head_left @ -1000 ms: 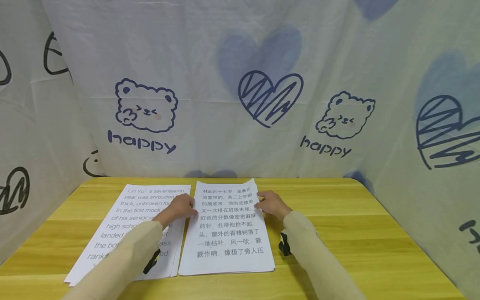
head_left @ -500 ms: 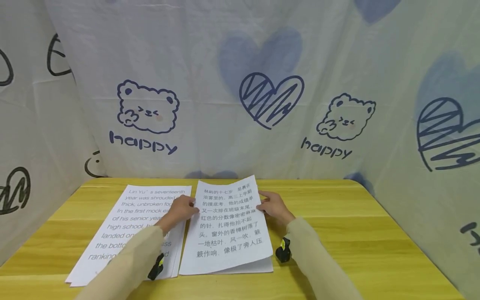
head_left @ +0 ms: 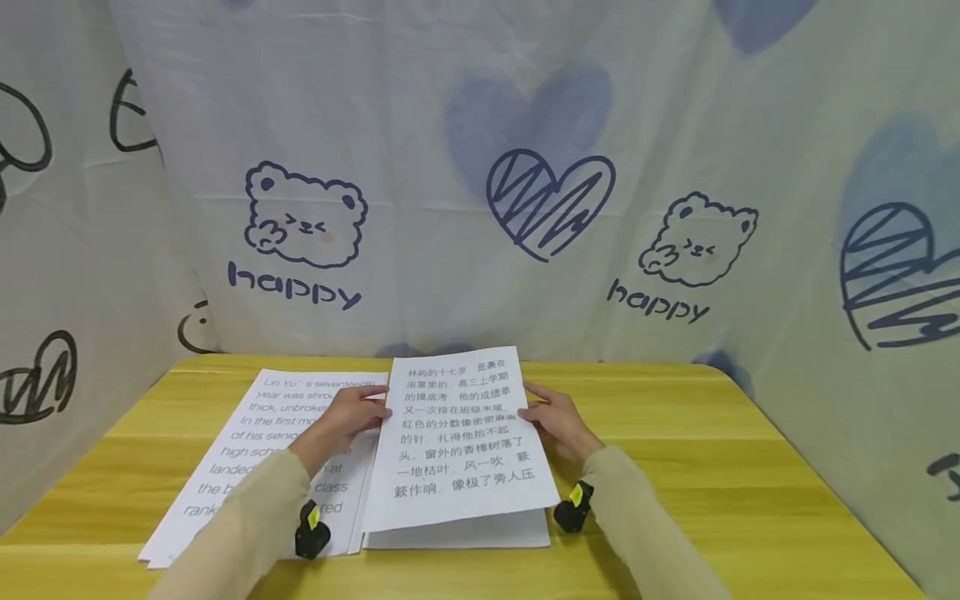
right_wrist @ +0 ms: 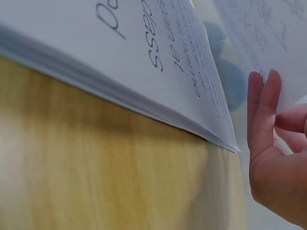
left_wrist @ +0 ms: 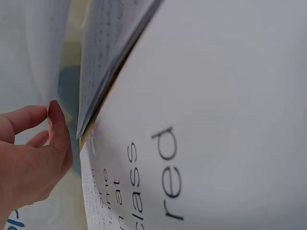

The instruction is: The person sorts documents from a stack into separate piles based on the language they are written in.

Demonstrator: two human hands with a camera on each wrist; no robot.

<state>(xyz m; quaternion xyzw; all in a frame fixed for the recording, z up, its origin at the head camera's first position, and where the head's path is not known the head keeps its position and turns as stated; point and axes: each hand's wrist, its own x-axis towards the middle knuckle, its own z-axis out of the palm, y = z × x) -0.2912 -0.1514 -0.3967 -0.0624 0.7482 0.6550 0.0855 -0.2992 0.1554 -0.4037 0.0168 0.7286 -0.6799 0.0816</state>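
Observation:
A white paper sheet [head_left: 461, 450] printed with Chinese text is raised, tilted, above a stack of paper [head_left: 495, 533]. My left hand [head_left: 347, 421] pinches its left edge between thumb and fingers, seen closer in the left wrist view, where the sheet [left_wrist: 45, 43] hangs from the fingertips. On the opposite edge, my right hand [head_left: 558, 421] grips it between thumb and fingers. In the right wrist view, large English print shows on the stack [right_wrist: 158, 57] under the raised sheet. A second paper stack [head_left: 243, 450], with English text, lies at left, partly hidden by my left forearm.
The yellow wood-grain table [head_left: 697, 483] extends to the right of the papers. A pale cloth [head_left: 427, 267] with bears and hearts hangs behind and along both sides. Each wrist wears a black device [head_left: 312, 533]. A narrow gap separates the two stacks.
The Chinese-text sheet, first lying on its stack, has lifted off, exposing the stack's near edge below. Both hands have kept hold of its sides. The left stack lies unchanged.

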